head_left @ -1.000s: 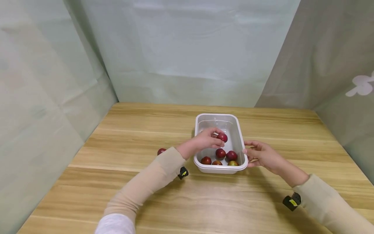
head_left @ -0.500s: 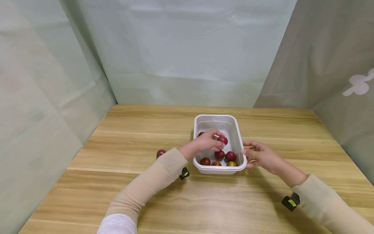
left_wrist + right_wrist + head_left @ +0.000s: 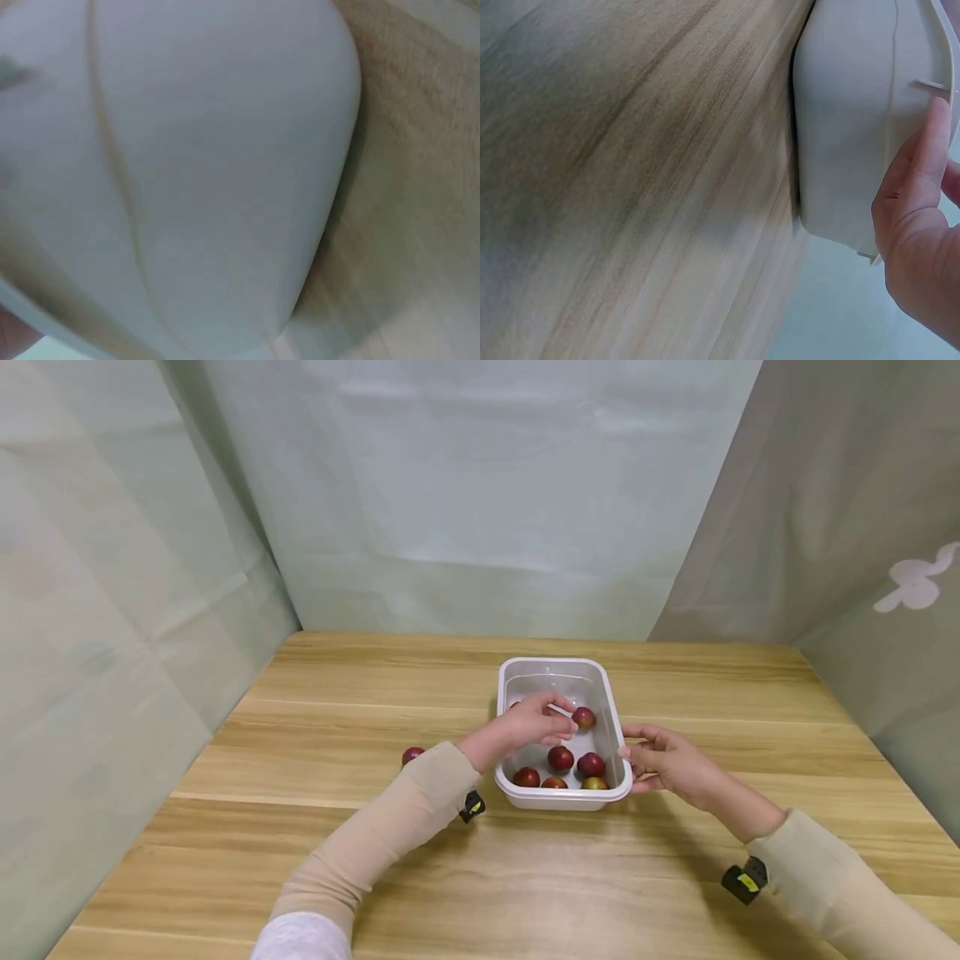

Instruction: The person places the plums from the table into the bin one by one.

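While both my hands are at the tub, status as it stands:

Left hand: my left hand [image 3: 528,724] is over the white rectangular plastic tub [image 3: 611,727], fingers loosely spread. The small dark red plum [image 3: 583,718] sits just off my fingertips [image 3: 564,720]. Can't tell if there's contact; no curl around it that I can see.

Right hand: my right hand [image 3: 667,758] is on the tub's right wall, thumb [image 3: 922,161] flat against the rim, fingers curled around that edge. The right wrist view confirms the hold.

Tub: near the middle of the tabletop [image 3: 337,718], slightly toward the far edge.

Fruit in tub: four more plums clustered at the near wall, one [image 3: 561,758] just under my left hand, and another [image 3: 514,704] peeking out behind my knuckles at the left wall.

Stray: one red plum [image 3: 412,754] is on the tabletop left of the tub, partly hidden behind my left sleeve [image 3: 390,818].

Left wrist view: only the blurred tub wall, nothing usable.

Risk 1: round fruit on smooth plastic could roll or bounce if it lands loose.

Risk 2: my one-sided hold could tip or skid the tub if my left hand bumps the wall.

Risk 3: my sleeve could knock the stray plum toward the left edge.
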